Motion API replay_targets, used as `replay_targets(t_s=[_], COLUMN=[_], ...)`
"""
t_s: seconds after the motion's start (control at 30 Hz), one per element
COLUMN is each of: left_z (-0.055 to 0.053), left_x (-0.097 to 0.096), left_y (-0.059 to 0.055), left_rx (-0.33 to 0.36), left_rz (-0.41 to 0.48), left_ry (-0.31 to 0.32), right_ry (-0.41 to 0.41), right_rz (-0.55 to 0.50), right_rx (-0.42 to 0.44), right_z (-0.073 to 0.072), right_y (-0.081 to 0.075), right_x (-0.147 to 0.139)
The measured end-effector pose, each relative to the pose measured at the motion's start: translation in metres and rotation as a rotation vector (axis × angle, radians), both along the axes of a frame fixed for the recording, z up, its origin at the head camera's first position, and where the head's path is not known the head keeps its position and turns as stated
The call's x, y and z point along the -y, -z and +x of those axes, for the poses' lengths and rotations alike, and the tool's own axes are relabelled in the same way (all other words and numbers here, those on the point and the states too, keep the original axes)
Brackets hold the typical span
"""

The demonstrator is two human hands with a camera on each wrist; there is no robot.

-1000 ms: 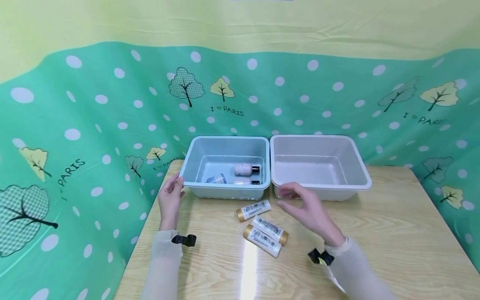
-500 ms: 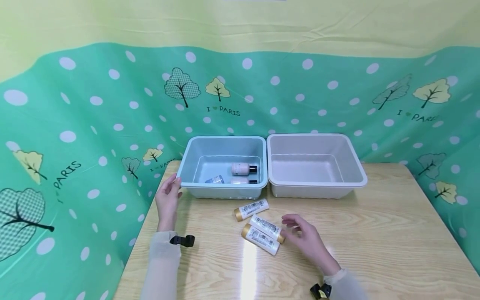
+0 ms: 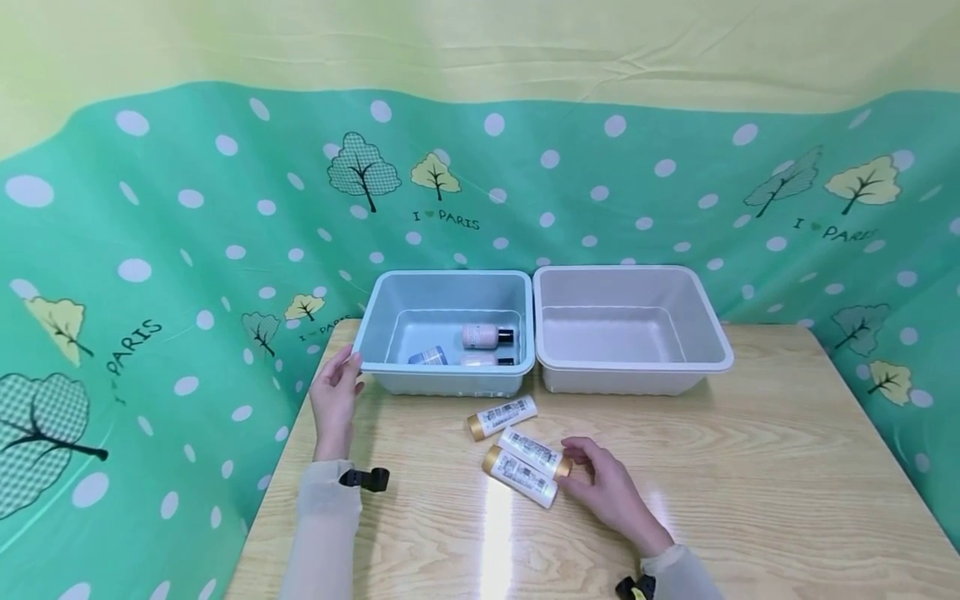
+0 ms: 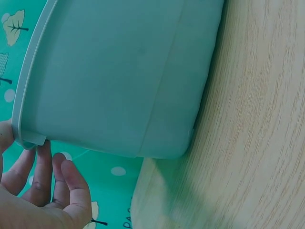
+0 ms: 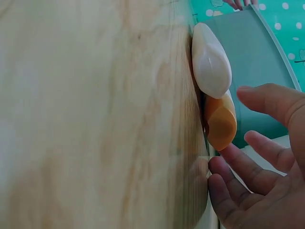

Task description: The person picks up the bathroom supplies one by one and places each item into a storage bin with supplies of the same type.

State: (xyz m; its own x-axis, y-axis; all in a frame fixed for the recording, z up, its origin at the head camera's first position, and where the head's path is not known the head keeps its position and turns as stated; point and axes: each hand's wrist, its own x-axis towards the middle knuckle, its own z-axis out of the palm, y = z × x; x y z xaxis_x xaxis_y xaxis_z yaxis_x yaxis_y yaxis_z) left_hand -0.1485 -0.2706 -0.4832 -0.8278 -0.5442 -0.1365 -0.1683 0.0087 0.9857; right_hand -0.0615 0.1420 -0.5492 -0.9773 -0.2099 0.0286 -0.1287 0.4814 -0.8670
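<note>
My left hand (image 3: 335, 400) pinches the front left corner of the light blue bin (image 3: 450, 382) by its rim. In the left wrist view, fingertips (image 4: 44, 148) sit under that rim. My right hand (image 3: 606, 487) is at the gold-capped end of the middle white tube (image 3: 534, 450), thumb and fingers apart on either side. In the right wrist view a fingertip is at the gold cap (image 5: 221, 126); whether it touches is unclear. Another white tube (image 3: 521, 477) lies alongside, its gold cap facing left. A third tube (image 3: 504, 417) lies nearer the blue bin.
Inside the blue bin lie two pink bottles with black caps, one of them the pink bottle (image 3: 480, 336) at the back, and a blue-labelled item (image 3: 429, 357). A grey bin (image 3: 633, 379) stands against its right side. Behind both hangs a green patterned cloth (image 3: 637, 192).
My right hand has come down and back from the grey bin's front edge to the middle tube's gold cap. The left hand keeps its place on the blue bin's rim.
</note>
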Motion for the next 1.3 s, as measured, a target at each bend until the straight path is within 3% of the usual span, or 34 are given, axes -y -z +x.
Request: replay_targets(t_s=[0.57, 1.03, 1.13, 1.3], left_z=[-0.0022, -0.0011, -0.0007, -0.0003], left_x=[0.0009, 0.0000, -0.0005, -0.0001], left_y=[-0.0001, -0.0009, -0.0011, -0.0008], left_rx=[-0.040, -0.033, -0.031, -0.028], left_rz=[0.033, 0.034, 0.032, 0.021], left_ry=[-0.012, -0.001, 0.002, 0.003], right_ry=[-0.012, 0.002, 0.025, 0.085], right_rz=[0.206, 0.271, 0.258, 0.140], right_rx=[-0.042, -0.058, -0.057, -0.030], right_z=[-0.0060, -0.0067, -0.0072, -0.0060], right_y=[-0.0014, -0.0017, -0.0018, -0.0019], right_x=[0.0054, 0.0062, 0.0065, 0.0066])
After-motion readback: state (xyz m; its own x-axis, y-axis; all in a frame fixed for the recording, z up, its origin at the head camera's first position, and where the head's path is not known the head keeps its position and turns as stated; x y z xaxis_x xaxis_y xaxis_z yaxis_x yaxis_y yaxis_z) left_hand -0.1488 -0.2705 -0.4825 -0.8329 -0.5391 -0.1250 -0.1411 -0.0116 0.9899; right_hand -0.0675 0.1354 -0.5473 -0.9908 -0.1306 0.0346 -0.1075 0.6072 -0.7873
